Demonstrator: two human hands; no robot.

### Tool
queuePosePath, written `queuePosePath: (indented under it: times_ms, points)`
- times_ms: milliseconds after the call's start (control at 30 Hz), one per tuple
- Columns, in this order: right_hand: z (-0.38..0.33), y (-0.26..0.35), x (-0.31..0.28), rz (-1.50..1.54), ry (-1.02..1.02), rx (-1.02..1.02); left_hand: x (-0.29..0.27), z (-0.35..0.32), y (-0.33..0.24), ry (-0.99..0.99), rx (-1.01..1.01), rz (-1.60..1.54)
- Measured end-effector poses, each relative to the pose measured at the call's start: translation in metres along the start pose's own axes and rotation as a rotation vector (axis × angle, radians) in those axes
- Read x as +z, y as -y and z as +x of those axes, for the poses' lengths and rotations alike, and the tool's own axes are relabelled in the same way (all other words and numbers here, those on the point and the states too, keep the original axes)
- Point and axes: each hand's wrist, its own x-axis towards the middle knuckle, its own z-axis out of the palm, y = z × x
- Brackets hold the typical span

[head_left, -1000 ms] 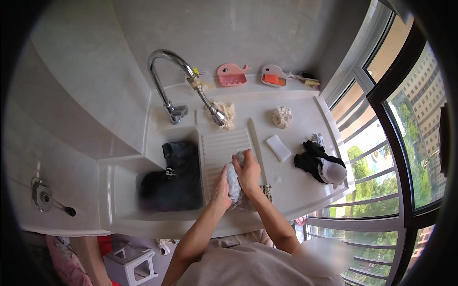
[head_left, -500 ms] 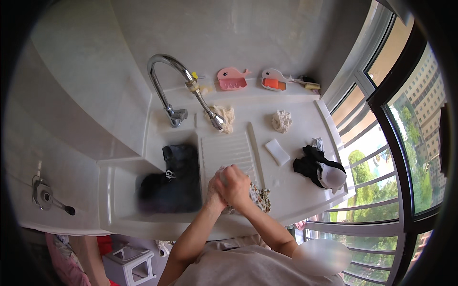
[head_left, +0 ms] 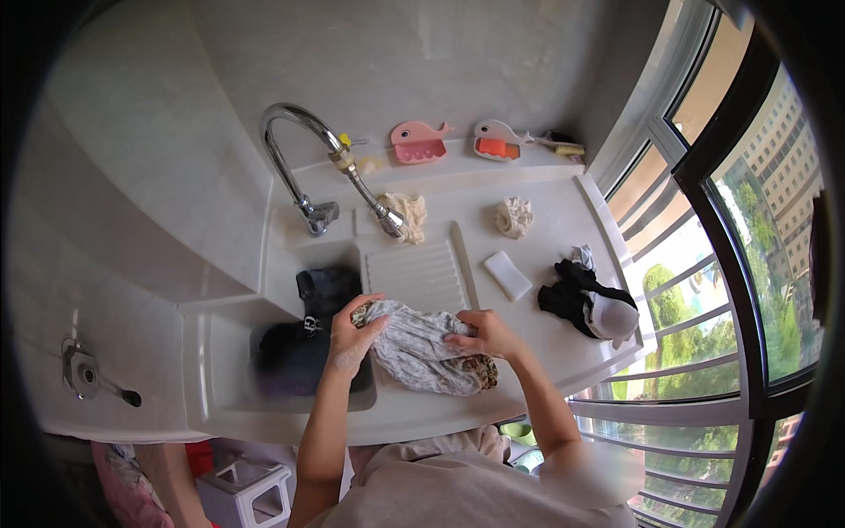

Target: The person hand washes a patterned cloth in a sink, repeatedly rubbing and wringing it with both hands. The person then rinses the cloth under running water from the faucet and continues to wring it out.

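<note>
A light patterned cloth (head_left: pixel 421 345) lies spread over the ribbed washboard (head_left: pixel 414 273) of a white laundry sink. My left hand (head_left: pixel 354 327) grips its left edge near the basin. My right hand (head_left: pixel 483 335) pinches its right side, where a darker patterned part hangs toward the front rim. Dark wet garments (head_left: pixel 308 339) lie in the basin just left of my left hand.
A curved chrome tap (head_left: pixel 310 158) reaches over the washboard. On the counter lie two crumpled pale cloths (head_left: pixel 514 216), a white soap bar (head_left: pixel 508 275) and a black-and-white pile of clothes (head_left: pixel 588 299). Two whale-shaped holders (head_left: pixel 420 143) sit on the back ledge. Windows stand at the right.
The cloth was bunched between both hands held together; now my hands have moved apart and the cloth lies spread wide across the washboard.
</note>
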Motion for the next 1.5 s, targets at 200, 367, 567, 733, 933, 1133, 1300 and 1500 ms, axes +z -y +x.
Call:
queuePosePath:
  times_ms: [200, 367, 567, 733, 933, 1133, 1300, 1500]
  points:
    - [0.018, 0.002, 0.033, 1.233, -0.566, -0.014, 0.011, 0.008, 0.043, -0.020, 0.106, -0.228]
    - [0.017, 0.108, 0.089, -0.010, -0.487, -0.388, 0.033, 0.033, 0.066, 0.062, -0.190, -0.836]
    - [0.049, 0.081, 0.061, -0.073, -0.682, -0.076, 0.082, -0.009, 0.037, -0.316, -0.440, -0.580]
    - [0.029, 0.115, 0.072, -0.181, -0.707, -0.288, 0.047, 0.014, 0.066, 0.127, -0.400, -0.932]
    - [0.042, 0.079, 0.076, -0.060, -0.695, -0.229, 0.078, -0.013, 0.029, -0.239, -0.578, -0.820]
    - [0.026, 0.119, 0.083, -0.138, -0.721, -0.477, 0.041, 0.014, 0.121, 0.097, -0.426, -1.777]
    - [0.040, 0.072, 0.076, -0.032, -0.689, -0.226, 0.051, 0.000, 0.077, 0.117, -0.429, -1.024]
    - [0.030, 0.086, 0.009, -0.005, -0.568, -0.251, 0.035, -0.004, 0.009, 0.169, -0.245, -0.489]
